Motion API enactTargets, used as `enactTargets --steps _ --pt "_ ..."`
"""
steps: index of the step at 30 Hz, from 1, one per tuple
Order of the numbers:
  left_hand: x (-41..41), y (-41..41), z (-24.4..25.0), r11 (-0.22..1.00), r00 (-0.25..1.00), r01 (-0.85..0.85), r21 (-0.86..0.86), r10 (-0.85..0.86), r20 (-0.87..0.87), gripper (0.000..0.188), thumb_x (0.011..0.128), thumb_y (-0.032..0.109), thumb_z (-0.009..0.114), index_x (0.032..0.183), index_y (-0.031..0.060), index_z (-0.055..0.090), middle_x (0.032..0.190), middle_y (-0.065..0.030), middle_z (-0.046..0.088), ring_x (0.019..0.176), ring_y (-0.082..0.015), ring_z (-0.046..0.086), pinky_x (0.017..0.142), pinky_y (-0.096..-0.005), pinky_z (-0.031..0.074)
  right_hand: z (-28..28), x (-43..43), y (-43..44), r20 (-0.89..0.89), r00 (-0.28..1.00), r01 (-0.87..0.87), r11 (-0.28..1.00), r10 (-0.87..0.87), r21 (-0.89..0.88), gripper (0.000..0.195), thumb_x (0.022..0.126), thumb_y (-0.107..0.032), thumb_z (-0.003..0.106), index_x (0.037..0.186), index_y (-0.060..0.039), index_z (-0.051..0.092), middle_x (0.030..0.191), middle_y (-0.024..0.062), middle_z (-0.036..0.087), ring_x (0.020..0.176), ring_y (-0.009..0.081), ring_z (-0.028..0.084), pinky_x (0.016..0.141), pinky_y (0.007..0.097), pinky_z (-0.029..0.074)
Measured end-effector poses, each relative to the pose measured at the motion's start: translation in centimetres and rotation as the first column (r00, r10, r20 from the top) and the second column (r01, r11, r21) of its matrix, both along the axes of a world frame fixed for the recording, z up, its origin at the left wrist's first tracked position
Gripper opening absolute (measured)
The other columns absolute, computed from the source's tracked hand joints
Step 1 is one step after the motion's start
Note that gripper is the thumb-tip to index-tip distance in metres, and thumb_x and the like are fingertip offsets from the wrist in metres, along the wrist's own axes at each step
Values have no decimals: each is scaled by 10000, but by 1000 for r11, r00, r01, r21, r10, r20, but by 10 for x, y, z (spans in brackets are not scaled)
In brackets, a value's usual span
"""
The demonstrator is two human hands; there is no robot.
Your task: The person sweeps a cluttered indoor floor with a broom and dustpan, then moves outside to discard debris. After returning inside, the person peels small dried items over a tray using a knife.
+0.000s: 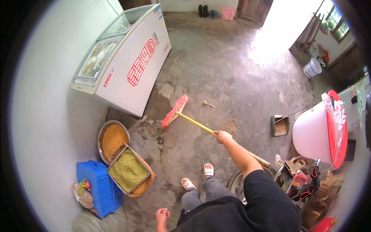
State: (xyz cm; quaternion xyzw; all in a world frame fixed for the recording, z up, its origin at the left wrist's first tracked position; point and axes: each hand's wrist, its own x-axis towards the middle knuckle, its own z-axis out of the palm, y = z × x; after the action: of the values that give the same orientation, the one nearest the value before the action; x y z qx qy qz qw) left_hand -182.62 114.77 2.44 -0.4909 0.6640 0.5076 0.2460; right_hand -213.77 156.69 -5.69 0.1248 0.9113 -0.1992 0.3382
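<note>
My right hand (223,137) is closed around the yellow handle of a push broom (200,124), whose pink bristle head (175,111) is down by the concrete floor, left of the hand. A pile of swept debris (230,127) lies just beyond my right hand. A small pale object (208,104) lies on the floor to the right of the broom head. My left hand (163,216) hangs low beside my leg with its fingers curled; nothing shows in it. A metal dustpan (280,126) with a long wire handle stands on the right, with some debris inside.
A chest freezer (124,66) stands at the left wall. Nearer are a metal basin of yellow grain (114,139), a tray of green grain (129,169) and blue plastic crates (100,185). At right are a large pink tub (311,133), a wheel (237,182) and a white bucket (312,68).
</note>
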Motion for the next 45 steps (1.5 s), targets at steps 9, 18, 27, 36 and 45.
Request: enactTargets --steps 9,18,27,36,45 --pt "-22 23 -13 996 998 63 67 -61 -23 103 778 105 515 790 5 537 641 -68 570 505 -97 510 456 -209 420 36 153 144 188 938 293 956 -291 18 356 802 -325 444 1155 -280 464 998 154 555 929 283 534 784 340 413" --pt "-81 52 -14 976 973 193 104 -176 -152 115 765 124 525 788 13 541 625 -62 572 495 -99 512 454 -208 415 126 214 177 175 984 -16 971 -27 240 382 788 -220 432 1158 -317 433 881 119 590 795 288 578 670 392 456" --pt "-118 62 -38 943 939 320 92 -302 -166 112 759 134 538 766 23 552 623 -55 575 488 -94 510 448 -214 414 83 166 149 144 977 -182 968 158 172 322 789 -250 433 1103 -279 501 927 73 593 818 255 580 684 364 463" --pt "-213 66 -43 909 909 410 73 -400 -120 121 762 146 540 777 27 558 638 -50 573 514 -94 512 478 -221 420 129 139 228 226 949 -293 874 218 388 309 765 -224 465 1065 -286 502 816 73 602 750 269 584 623 376 453" --pt "-390 89 -131 785 788 614 82 -604 -122 129 743 136 537 713 14 563 582 -54 568 482 -110 521 469 -254 431 100 169 205 -29 828 555 813 -559 178 317 723 -284 562 802 21 596 574 79 545 536 176 538 532 321 433"
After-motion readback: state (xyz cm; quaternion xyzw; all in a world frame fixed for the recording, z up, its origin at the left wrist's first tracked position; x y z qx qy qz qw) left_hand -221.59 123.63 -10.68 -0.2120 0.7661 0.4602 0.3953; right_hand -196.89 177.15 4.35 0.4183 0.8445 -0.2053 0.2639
